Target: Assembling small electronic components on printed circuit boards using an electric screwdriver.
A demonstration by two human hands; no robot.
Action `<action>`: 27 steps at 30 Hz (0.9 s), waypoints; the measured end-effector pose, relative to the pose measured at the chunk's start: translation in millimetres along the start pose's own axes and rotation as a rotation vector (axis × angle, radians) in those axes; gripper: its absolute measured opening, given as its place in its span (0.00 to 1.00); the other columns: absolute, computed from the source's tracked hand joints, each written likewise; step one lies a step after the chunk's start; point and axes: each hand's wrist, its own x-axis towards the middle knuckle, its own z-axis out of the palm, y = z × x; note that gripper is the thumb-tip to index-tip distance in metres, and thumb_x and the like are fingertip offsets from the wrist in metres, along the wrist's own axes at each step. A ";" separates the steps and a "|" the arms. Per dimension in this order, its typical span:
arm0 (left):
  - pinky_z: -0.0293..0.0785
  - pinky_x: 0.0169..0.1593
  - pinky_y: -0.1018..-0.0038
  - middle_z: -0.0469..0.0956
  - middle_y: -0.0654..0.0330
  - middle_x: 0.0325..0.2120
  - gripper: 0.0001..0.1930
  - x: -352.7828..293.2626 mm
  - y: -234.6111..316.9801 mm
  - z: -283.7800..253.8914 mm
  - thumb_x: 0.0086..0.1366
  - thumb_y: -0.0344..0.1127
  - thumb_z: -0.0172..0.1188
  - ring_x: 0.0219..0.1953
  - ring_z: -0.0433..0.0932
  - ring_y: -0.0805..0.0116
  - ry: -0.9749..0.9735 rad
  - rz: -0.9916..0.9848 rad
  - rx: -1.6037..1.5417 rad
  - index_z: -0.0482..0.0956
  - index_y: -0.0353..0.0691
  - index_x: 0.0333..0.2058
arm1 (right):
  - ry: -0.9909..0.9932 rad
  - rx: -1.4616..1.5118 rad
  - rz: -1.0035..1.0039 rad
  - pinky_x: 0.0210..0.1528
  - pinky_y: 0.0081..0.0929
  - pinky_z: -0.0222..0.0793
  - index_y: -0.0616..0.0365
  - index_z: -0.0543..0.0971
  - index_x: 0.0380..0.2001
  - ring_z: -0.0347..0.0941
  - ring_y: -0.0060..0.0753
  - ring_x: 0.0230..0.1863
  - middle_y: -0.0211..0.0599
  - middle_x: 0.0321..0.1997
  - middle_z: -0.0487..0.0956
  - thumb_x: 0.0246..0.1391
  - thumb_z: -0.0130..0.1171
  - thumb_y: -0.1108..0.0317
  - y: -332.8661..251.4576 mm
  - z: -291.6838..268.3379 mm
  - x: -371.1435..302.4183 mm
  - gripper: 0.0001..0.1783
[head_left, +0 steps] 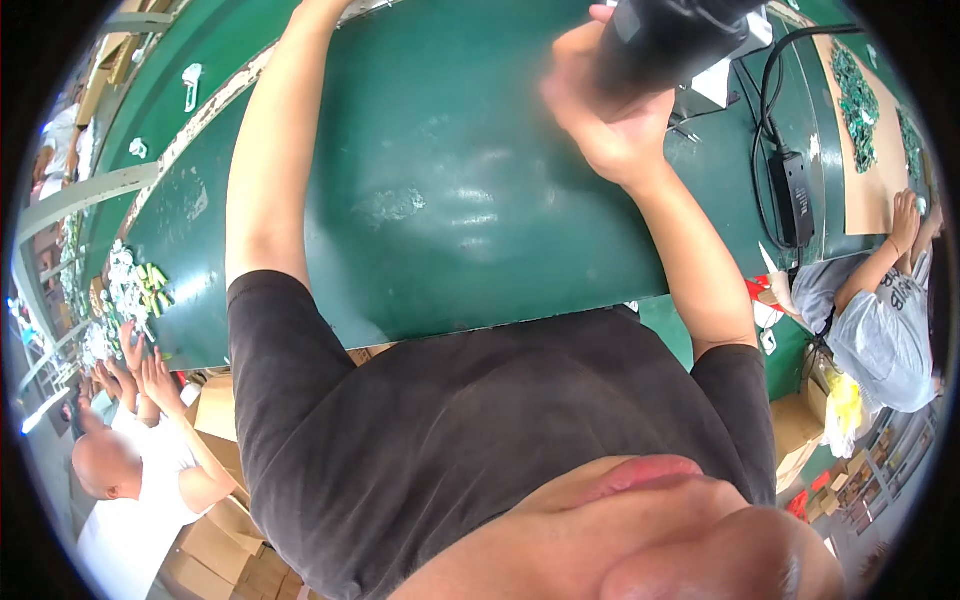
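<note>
My right hand [615,125] is at the upper middle right, slightly blurred, with its fingers and palm round a thick black cylindrical object [668,42]. The top of that object is cut off by the upper edge, and I cannot make out its exact kind. My left forearm [280,140] reaches up across the green worktable [470,250]. The left hand itself lies beyond the top edge, with only the wrist showing.
A black power adapter [792,195] with cables lies at the right, near a white box-like device [708,88]. Green parts are piled on cardboard [868,200] farther right. White and green pieces [150,290] lie at the left. Co-workers sit on both sides.
</note>
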 end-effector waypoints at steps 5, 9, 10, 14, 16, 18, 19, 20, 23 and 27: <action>0.78 0.45 0.59 0.84 0.49 0.31 0.08 -2.8 -11.1 8.4 0.59 0.37 0.69 0.38 0.83 0.49 0.006 -0.037 0.129 0.87 0.37 0.31 | 0.247 0.097 -0.167 0.33 0.18 0.65 0.65 0.69 0.51 0.71 0.20 0.32 0.34 0.36 0.74 0.54 0.63 0.83 9.0 24.1 5.8 0.22; 0.78 0.41 0.61 0.84 0.50 0.30 0.07 -12.8 38.5 -2.7 0.62 0.33 0.65 0.34 0.84 0.52 -0.113 -0.123 -0.082 0.81 0.37 0.36 | 0.153 0.228 -0.035 0.28 0.21 0.70 0.68 0.65 0.57 0.73 0.25 0.25 0.38 0.34 0.74 0.58 0.61 0.77 -15.1 -5.1 9.8 0.25; 0.78 0.40 0.62 0.84 0.51 0.29 0.07 -22.5 70.8 -15.8 0.62 0.31 0.64 0.34 0.83 0.53 -0.145 -0.169 -0.233 0.80 0.37 0.37 | 0.165 0.218 0.001 0.26 0.23 0.72 0.68 0.66 0.55 0.73 0.27 0.23 0.39 0.33 0.74 0.59 0.61 0.75 -22.7 -11.5 9.9 0.24; 0.78 0.39 0.65 0.82 0.54 0.30 0.08 -81.4 147.5 -37.7 0.60 0.30 0.66 0.33 0.82 0.55 -0.211 0.117 -0.359 0.78 0.38 0.36 | 0.175 0.064 -0.178 0.28 0.23 0.72 0.66 0.69 0.49 0.73 0.26 0.24 0.37 0.31 0.74 0.63 0.56 0.73 -51.5 -48.0 19.8 0.14; 0.78 0.43 0.66 0.82 0.59 0.38 0.10 -119.6 167.4 -30.9 0.56 0.31 0.70 0.38 0.82 0.57 -0.267 0.267 -0.288 0.81 0.42 0.36 | 0.137 -0.032 -0.282 0.28 0.24 0.73 0.65 0.70 0.46 0.73 0.26 0.25 0.36 0.30 0.73 0.65 0.54 0.72 -61.5 -67.1 31.1 0.10; 0.76 0.36 0.69 0.80 0.68 0.34 0.10 -153.0 174.2 -11.8 0.54 0.29 0.71 0.30 0.79 0.63 -0.146 0.402 -0.285 0.82 0.47 0.35 | 0.068 -0.125 -0.365 0.29 0.24 0.73 0.64 0.72 0.43 0.73 0.25 0.26 0.34 0.29 0.73 0.67 0.51 0.71 -61.5 -72.5 49.6 0.07; 0.76 0.36 0.69 0.80 0.68 0.34 0.10 -160.0 177.2 -5.7 0.54 0.29 0.71 0.30 0.79 0.63 -0.146 0.396 -0.293 0.82 0.47 0.35 | 0.025 -0.178 -0.396 0.30 0.24 0.73 0.64 0.72 0.42 0.72 0.25 0.26 0.34 0.28 0.73 0.68 0.50 0.70 -59.5 -72.8 57.0 0.07; 0.76 0.36 0.69 0.80 0.68 0.35 0.11 -165.8 179.5 -1.4 0.53 0.30 0.72 0.30 0.78 0.64 -0.110 0.422 -0.337 0.82 0.47 0.35 | -0.028 -0.238 -0.430 0.30 0.25 0.73 0.63 0.73 0.40 0.72 0.25 0.27 0.33 0.27 0.72 0.69 0.49 0.70 -56.8 -71.7 63.5 0.08; 0.77 0.38 0.71 0.79 0.69 0.35 0.11 -161.6 184.5 -7.2 0.52 0.31 0.74 0.31 0.78 0.65 -0.057 0.442 -0.379 0.82 0.47 0.34 | -0.133 -0.345 -0.720 0.27 0.23 0.72 0.64 0.72 0.51 0.71 0.24 0.24 0.32 0.29 0.72 0.69 0.50 0.71 -33.0 -78.7 74.0 0.11; 0.78 0.44 0.62 0.79 0.51 0.48 0.13 -150.7 171.7 -25.5 0.54 0.34 0.72 0.43 0.80 0.52 -0.082 0.337 -0.437 0.80 0.38 0.36 | 0.024 -0.044 -0.251 0.24 0.22 0.69 0.53 0.59 0.70 0.66 0.22 0.20 0.31 0.36 0.67 0.69 0.49 0.71 -8.8 -68.0 39.4 0.28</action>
